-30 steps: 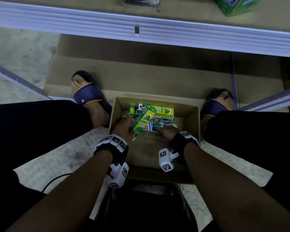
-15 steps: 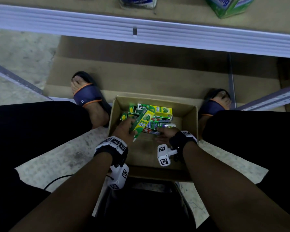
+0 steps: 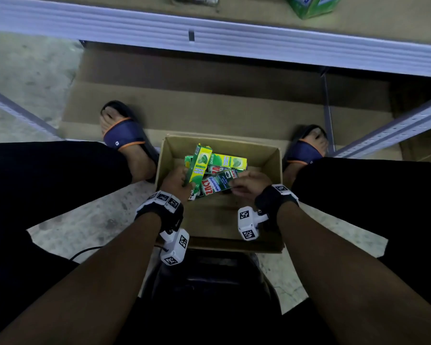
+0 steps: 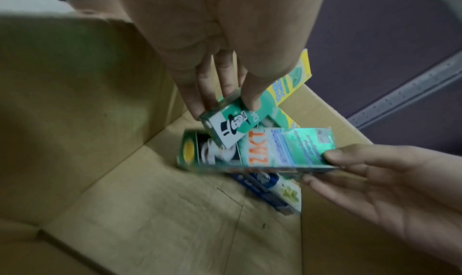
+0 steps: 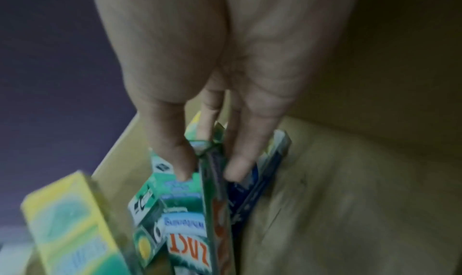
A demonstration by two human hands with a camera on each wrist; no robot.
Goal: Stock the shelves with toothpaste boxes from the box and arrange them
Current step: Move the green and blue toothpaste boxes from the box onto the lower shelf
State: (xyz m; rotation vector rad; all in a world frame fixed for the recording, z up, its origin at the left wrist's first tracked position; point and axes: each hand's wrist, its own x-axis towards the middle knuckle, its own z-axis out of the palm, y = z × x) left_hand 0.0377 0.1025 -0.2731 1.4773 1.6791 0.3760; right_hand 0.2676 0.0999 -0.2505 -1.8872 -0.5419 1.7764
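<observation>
Low in the centre of the frame, the cardboard box (image 3: 271, 158) holds the stock. The left hand (image 3: 176, 181) grips a yellow-green toothpaste box (image 3: 200, 163) tilted up for lifting; the right hand (image 3: 250, 184) pinches a green Zact box (image 3: 215, 184), probably clear of the pile.

Dim light falls on a speckled concrete floor (image 3: 90, 220) beneath white metal shelving (image 3: 234, 46).
</observation>
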